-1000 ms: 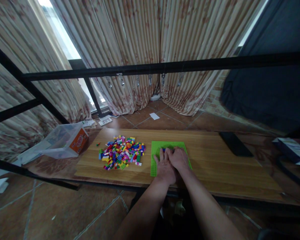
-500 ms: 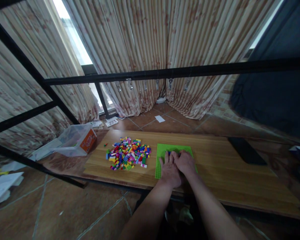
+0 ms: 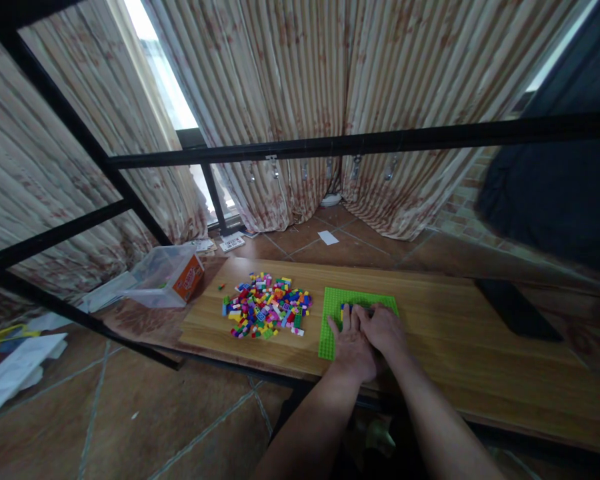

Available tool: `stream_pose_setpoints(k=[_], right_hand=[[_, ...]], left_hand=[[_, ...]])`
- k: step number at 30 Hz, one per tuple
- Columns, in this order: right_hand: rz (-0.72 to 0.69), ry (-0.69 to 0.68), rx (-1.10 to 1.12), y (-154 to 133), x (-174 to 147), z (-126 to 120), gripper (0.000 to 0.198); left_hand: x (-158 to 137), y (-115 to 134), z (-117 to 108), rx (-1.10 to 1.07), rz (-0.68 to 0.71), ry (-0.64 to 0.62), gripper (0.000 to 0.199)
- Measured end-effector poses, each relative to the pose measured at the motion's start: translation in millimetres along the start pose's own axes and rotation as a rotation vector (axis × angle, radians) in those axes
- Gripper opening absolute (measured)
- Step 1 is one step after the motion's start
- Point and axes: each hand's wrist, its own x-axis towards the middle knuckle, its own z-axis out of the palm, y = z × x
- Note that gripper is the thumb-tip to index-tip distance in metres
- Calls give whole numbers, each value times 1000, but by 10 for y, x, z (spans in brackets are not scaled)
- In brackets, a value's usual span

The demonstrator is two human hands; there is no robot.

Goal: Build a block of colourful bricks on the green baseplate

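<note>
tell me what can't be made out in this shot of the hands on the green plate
Head view, the only one:
- Part of the green baseplate: covered by the left hand and right hand.
- Bricks at the fingertips: only a blue bit shows, the rest hidden by fingers.
- Brick pile: pieces too small to tell shapes.
- Label on the clear box: too small to read.
- Dark flat object: too dim to identify.
</note>
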Motion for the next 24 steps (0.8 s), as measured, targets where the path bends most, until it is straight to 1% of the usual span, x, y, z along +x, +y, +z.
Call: stream_pose_setpoints(k=[7, 12, 16, 20, 24], right_hand=[[-7, 18, 1, 19, 26, 29, 55], [-19, -4, -11, 22, 18, 18, 54], [-14, -15, -35, -11, -13, -21, 48], [-12, -25, -54, -47, -31, -65, 43], [-7, -21, -60, -50, -19, -72, 41]], left_hand=[[38, 11, 74, 20, -23, 15, 81], [39, 17, 101, 30, -15, 31, 79], [42, 32, 100, 23, -31, 20, 76], [65, 28, 134, 27, -52, 55, 77], [92, 19, 174, 43, -59, 53, 78]])
